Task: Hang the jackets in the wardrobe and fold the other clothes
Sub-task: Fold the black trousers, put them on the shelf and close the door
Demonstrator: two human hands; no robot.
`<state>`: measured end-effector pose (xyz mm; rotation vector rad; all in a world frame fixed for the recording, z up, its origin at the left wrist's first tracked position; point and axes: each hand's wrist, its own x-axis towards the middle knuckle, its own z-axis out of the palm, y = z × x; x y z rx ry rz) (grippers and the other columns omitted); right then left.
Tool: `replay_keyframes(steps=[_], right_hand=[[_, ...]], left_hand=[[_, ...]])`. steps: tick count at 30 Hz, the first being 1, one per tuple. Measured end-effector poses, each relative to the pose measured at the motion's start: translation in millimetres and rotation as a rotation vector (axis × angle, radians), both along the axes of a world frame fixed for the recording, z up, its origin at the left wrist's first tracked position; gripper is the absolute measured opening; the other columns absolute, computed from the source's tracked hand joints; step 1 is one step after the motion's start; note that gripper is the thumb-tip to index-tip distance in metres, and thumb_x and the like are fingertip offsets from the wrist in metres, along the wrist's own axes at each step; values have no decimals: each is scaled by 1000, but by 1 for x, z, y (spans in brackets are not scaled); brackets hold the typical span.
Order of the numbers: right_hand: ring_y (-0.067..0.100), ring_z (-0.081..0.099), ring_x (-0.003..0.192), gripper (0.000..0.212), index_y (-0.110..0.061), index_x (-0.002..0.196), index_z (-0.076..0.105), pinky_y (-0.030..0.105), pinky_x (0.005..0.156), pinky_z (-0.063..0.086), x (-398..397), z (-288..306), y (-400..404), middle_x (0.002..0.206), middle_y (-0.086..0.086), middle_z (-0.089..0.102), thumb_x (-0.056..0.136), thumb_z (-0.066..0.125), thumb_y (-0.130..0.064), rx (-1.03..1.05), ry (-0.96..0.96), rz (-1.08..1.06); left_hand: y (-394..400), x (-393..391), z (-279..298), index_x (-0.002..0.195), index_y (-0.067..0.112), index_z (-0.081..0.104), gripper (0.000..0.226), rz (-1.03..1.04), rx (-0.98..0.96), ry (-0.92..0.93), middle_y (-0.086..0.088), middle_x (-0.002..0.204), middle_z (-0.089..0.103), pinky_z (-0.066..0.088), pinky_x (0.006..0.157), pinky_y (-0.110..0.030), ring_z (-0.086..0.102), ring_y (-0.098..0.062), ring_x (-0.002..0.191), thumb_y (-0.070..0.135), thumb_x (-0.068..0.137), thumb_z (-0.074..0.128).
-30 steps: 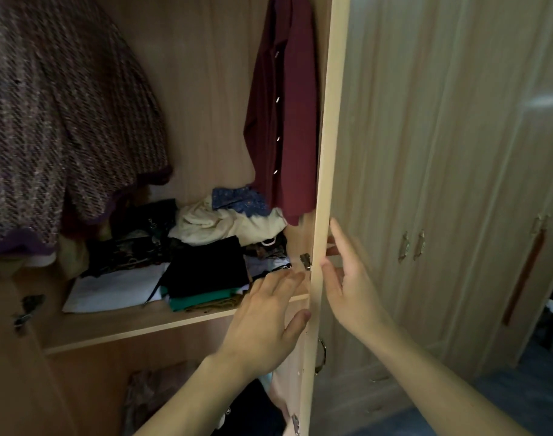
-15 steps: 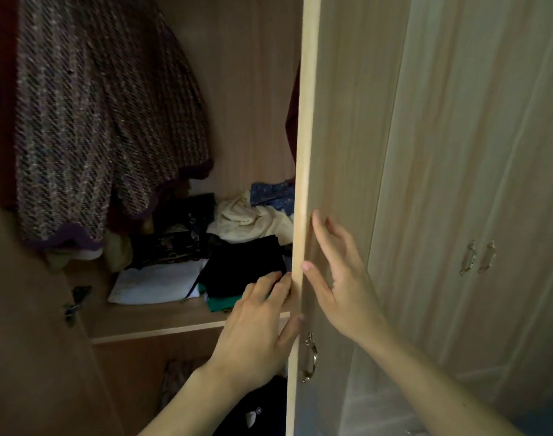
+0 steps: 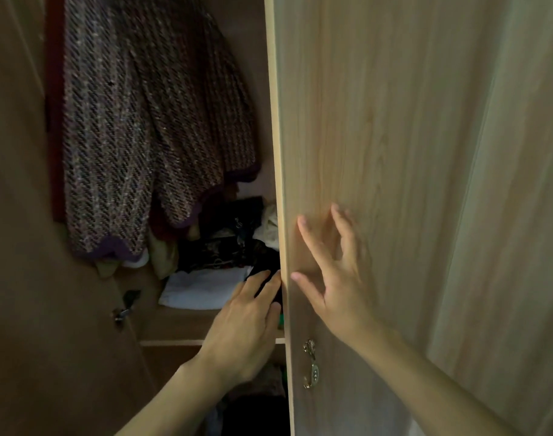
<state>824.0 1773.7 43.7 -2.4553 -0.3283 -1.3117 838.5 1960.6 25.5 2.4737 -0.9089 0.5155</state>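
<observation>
Fingers (image 3: 313, 243) of right hand (image 3: 335, 287) spread and straight, flat against front of wardrobe door (image 3: 379, 152), grasping nothing. Left hand (image 3: 243, 328) relaxed, fingertips touching door's inner edge, grip released. Ornate metal handle (image 3: 311, 363) below right hand, untouched. Tweed jacket (image 3: 143, 136) hanging inside wardrobe, upper left, above shelf (image 3: 174, 325). On shelf, folded white cloth (image 3: 202, 289) just beyond left hand, dark garments (image 3: 224, 247) piled behind it, pale cloth (image 3: 270, 228) partly hidden by door edge. Hinge (image 3: 124, 306) on left panel.
</observation>
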Motion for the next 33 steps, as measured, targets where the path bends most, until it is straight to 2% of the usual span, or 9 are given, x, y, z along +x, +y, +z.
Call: replay_keyframes(steps=[3, 8, 11, 13, 15, 19, 23, 29, 33], right_hand=[[30, 0, 152, 84, -33, 156, 21, 64, 112, 28, 13, -4, 1, 164, 12, 3, 88, 70, -38, 3, 9, 6], [32, -5, 152, 87, -28, 157, 17, 65, 114, 24, 28, -7, 2, 165, 13, -4, 88, 71, -33, -52, 62, -50], [33, -7, 152, 93, -27, 157, 12, 61, 117, 21, 38, -7, 3, 165, 14, -7, 86, 72, -34, -107, 89, -116], [34, -7, 152, 96, -26, 158, 11, 59, 118, 19, 44, -6, 4, 164, 14, -8, 85, 73, -34, -135, 100, -152], [34, -8, 151, 99, -26, 158, 9, 56, 119, 16, 50, -6, 4, 164, 15, -10, 84, 74, -35, -164, 117, -185], [33, -12, 151, 105, -28, 158, 3, 57, 119, 14, 64, -6, 6, 163, 13, -17, 83, 75, -39, -187, 154, -227], [34, -11, 151, 108, -27, 158, 3, 61, 117, 20, 78, -6, 8, 163, 14, -16, 80, 77, -40, -183, 156, -266], [35, -8, 151, 112, -25, 158, 4, 58, 118, 16, 98, -7, 9, 164, 15, -12, 76, 80, -42, -211, 159, -318], [35, -6, 151, 114, -26, 158, 5, 58, 117, 22, 109, -9, 4, 164, 15, -9, 75, 81, -42, -250, 159, -365]], left_hand=[[-2, 15, 1, 150, 27, 32, 46, -30, 16, -44, 8, 145, 38, 31, 111, -25, 34, -9, 131, 21, 105, 35], [-1, 39, 4, 153, 29, 24, 50, -76, 27, -46, 9, 153, 28, 25, 119, -29, 24, -8, 140, 25, 104, 35], [0, 55, 4, 154, 31, 19, 52, -55, 27, -35, 7, 158, 21, 28, 113, -25, 25, -12, 139, 30, 104, 34], [1, 65, 4, 155, 30, 16, 54, -50, 41, -28, 5, 160, 18, 20, 112, -18, 21, -13, 141, 30, 105, 34], [2, 72, 4, 156, 28, 14, 57, -49, 59, -19, 2, 161, 16, 13, 113, -17, 18, -16, 144, 29, 104, 35], [2, 89, 2, 157, 27, 10, 61, -5, 98, 5, -3, 163, 12, 23, 118, -31, 18, -24, 147, 29, 102, 37], [0, 107, -2, 156, 25, 10, 62, 10, 110, 43, -3, 164, 9, 26, 120, -37, 16, -25, 148, 33, 101, 37], [-1, 125, -6, 157, 19, 11, 62, 15, 131, 41, -5, 163, 11, 24, 120, -34, 18, -26, 147, 30, 101, 38], [-4, 138, -7, 156, 16, 13, 64, 6, 139, 34, -7, 161, 15, 28, 119, -34, 24, -27, 144, 24, 99, 39]])
